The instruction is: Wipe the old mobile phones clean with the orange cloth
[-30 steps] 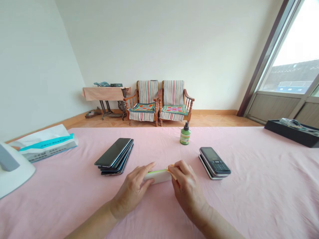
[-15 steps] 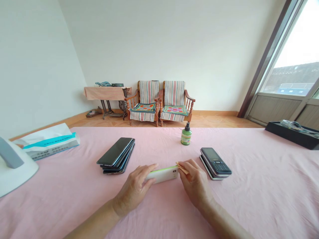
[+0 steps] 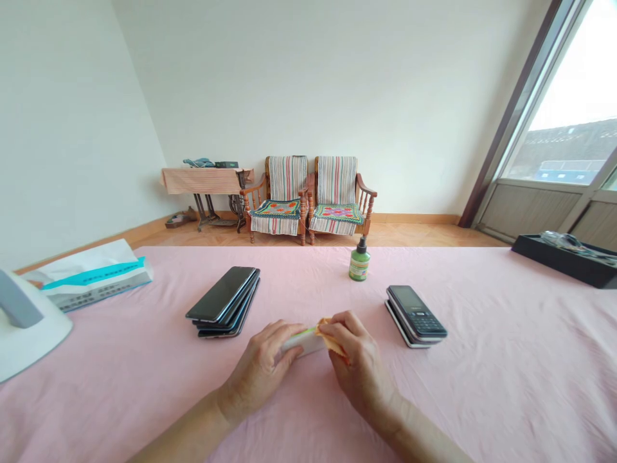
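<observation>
Gripped at its left end by my left hand (image 3: 263,363), a white phone with a green edge (image 3: 311,344) is held on its long side, low over the pink cloth. My right hand (image 3: 357,360) is closed on a small yellow-orange wiping cloth (image 3: 332,341), which is folded over the phone's upper edge and hides its right end. To the left lies a stack of several dark phones (image 3: 226,299). Right of my hands, a black keypad phone (image 3: 417,312) rests on top of a lighter phone (image 3: 407,337).
A green pump bottle (image 3: 359,262) stands behind the hands. At the left are a tissue pack (image 3: 96,283) and a white-and-grey object (image 3: 29,328), partly cut off. A black box (image 3: 563,260) with clear items sits at the right edge of the pink tablecloth (image 3: 506,360).
My right hand has slid left along the phone's upper edge with the wiping cloth, now covering more of the phone. My left hand keeps its hold in nearly the same place.
</observation>
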The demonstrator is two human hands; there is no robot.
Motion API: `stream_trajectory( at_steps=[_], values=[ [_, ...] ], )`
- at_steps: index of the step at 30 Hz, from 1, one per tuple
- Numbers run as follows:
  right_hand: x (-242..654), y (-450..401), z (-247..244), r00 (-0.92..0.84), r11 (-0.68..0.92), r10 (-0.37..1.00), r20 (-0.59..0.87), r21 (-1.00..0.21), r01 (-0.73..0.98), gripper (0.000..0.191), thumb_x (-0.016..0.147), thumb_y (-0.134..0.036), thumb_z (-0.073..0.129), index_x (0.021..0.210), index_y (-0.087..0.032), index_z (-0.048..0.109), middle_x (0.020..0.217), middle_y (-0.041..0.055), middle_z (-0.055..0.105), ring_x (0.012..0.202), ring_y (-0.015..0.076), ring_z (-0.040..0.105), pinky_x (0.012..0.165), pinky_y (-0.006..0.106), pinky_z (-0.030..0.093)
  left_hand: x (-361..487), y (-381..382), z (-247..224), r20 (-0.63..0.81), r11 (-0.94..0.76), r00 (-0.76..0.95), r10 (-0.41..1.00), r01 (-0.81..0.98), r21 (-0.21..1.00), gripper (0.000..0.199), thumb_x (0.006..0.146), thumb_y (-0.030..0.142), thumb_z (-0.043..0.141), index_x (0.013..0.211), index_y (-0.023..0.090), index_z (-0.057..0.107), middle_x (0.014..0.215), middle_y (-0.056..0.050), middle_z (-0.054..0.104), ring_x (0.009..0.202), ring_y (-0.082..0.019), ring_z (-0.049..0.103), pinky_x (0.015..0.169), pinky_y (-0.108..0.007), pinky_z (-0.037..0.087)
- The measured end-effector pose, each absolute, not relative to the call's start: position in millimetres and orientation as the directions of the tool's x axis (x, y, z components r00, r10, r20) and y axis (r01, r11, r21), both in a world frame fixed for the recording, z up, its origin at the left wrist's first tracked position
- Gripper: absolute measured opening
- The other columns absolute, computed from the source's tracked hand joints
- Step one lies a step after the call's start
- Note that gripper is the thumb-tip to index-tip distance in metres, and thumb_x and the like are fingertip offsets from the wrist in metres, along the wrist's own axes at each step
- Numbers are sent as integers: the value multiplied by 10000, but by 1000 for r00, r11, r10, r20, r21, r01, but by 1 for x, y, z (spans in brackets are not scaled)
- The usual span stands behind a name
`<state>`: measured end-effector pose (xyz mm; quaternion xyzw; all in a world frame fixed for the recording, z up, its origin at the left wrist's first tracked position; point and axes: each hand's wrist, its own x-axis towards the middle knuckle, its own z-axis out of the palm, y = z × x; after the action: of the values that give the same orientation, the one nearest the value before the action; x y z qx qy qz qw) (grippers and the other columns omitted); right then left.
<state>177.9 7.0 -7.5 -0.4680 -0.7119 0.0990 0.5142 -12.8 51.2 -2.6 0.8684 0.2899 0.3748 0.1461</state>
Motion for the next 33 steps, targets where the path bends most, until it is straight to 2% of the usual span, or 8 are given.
stream_trajectory(
  at_steps=[3,7,9,12,18,25,28,33],
  values=[
    [184,11,-10,39,482,790,612,-659,577,398,690,40,446,915,-204,665,903,46,593,823,154,605,738,242,480,-13,52,-2,558,-781,547,623,401,478,298,847,130,530,1123,223,592,996,-39,668,926,-183,640,835,-295,525],
    [198,15,-11,197,257,859,473,-730,633,230,713,-47,505,795,-191,665,820,37,644,739,169,628,669,250,469,-14,55,-4,528,-754,539,656,429,498,279,858,165,546,1129,212,594,1023,-60,668,952,-198,634,842,-305,519],
    [201,16,-10,235,196,872,429,-746,636,178,752,-116,525,842,-182,664,819,46,674,725,182,644,657,260,467,-14,56,-5,509,-738,536,673,439,513,279,863,164,546,1135,213,590,1038,-62,665,966,-198,630,857,-307,510],
    [202,15,-7,240,163,888,393,-756,634,219,775,-160,530,941,-183,672,858,58,713,768,198,668,683,266,467,-15,57,-6,503,-723,523,689,446,527,277,861,168,558,1130,219,593,1043,-53,667,970,-194,633,867,-296,504],
    [202,16,-6,217,105,930,297,-779,618,216,741,-172,551,863,-212,725,803,43,748,750,225,689,650,268,443,-15,57,-6,498,-721,524,691,444,532,283,859,161,562,1132,227,596,1052,-40,670,985,-185,632,884,-283,496],
    [203,20,-11,232,67,948,219,-848,526,192,738,-209,557,826,-202,727,790,38,742,747,217,671,654,265,432,-13,55,-1,491,-700,504,710,428,572,259,847,176,575,1096,217,629,1029,-46,690,965,-190,647,873,-281,506],
    [205,20,-11,233,53,956,178,-886,461,156,726,-235,583,775,-183,722,728,34,720,699,202,646,625,252,428,-12,55,0,449,-647,482,753,417,638,249,829,190,594,1072,205,648,1038,-57,696,974,-204,648,882,-298,507],
    [210,18,-2,231,-13,971,56,-957,289,169,694,-308,634,693,-146,681,592,8,629,551,147,557,504,221,379,-13,57,-2,233,-395,473,850,279,875,306,837,247,590,1131,160,597,1090,-100,673,1000,-221,642,825,-305,527]
  ],
)
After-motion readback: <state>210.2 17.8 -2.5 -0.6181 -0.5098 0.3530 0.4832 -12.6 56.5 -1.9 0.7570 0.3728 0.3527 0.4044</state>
